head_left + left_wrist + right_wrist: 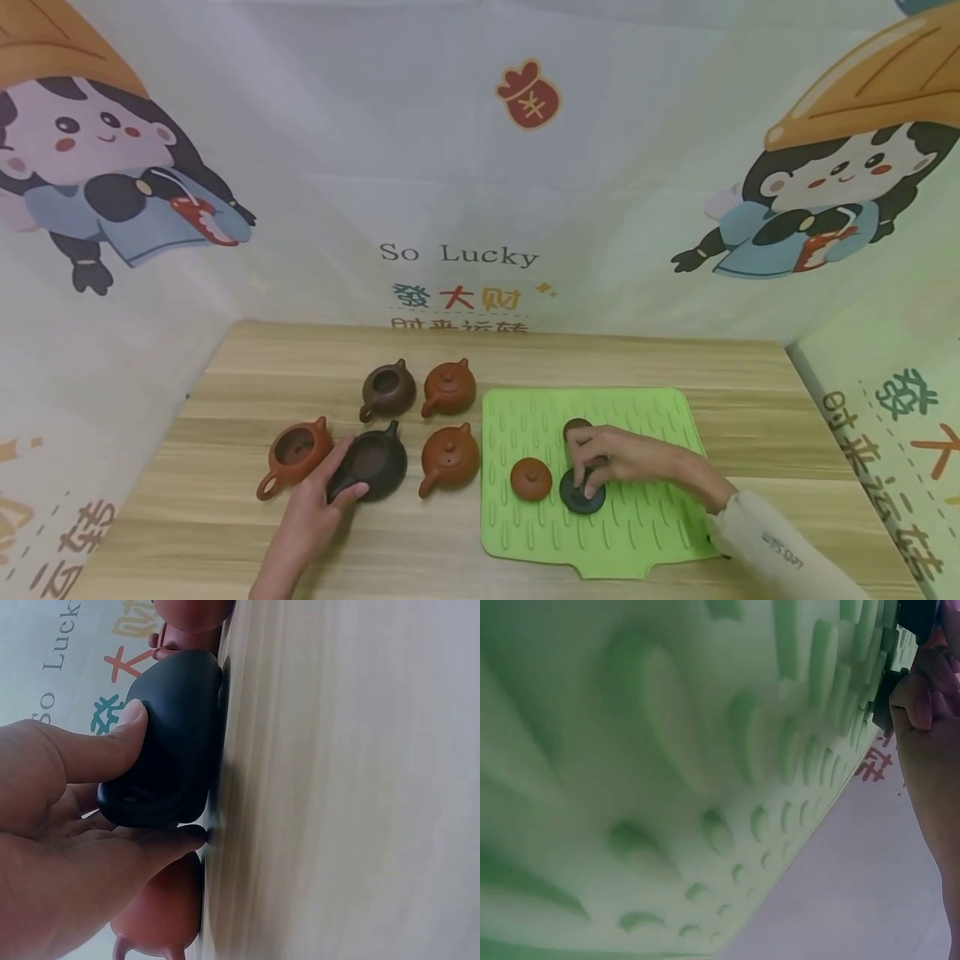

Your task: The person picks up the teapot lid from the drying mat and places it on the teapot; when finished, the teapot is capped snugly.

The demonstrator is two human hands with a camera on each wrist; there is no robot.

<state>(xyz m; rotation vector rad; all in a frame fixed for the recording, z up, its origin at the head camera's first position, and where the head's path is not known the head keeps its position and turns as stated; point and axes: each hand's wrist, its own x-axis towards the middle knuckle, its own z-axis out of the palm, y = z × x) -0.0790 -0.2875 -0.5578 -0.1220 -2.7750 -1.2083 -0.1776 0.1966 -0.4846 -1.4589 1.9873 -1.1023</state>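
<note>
My left hand [311, 508] grips the black teapot [378, 467], which is without its lid and stands on the wooden table. The thumb [124, 742] lies against the pot's side in the left wrist view, with the other fingers round the handle end. On the green mat, my right hand [626, 458] pinches the black lid [581, 500] from above; its knob is hidden by the fingers. A dark brown lid [576, 426] lies just beyond those fingers, and a reddish lid [531, 479] sits left of the black one. Only part of the right hand [934, 727] shows in the right wrist view.
An orange-brown lidless teapot [300, 450] stands left of the black one, with a dark brown lidless teapot [388, 390] behind. Two lidded reddish teapots, one rear [450, 387] and one front [452, 458], stand beside the ridged green mat [637, 533]. A printed cloth [450, 167] backs the table.
</note>
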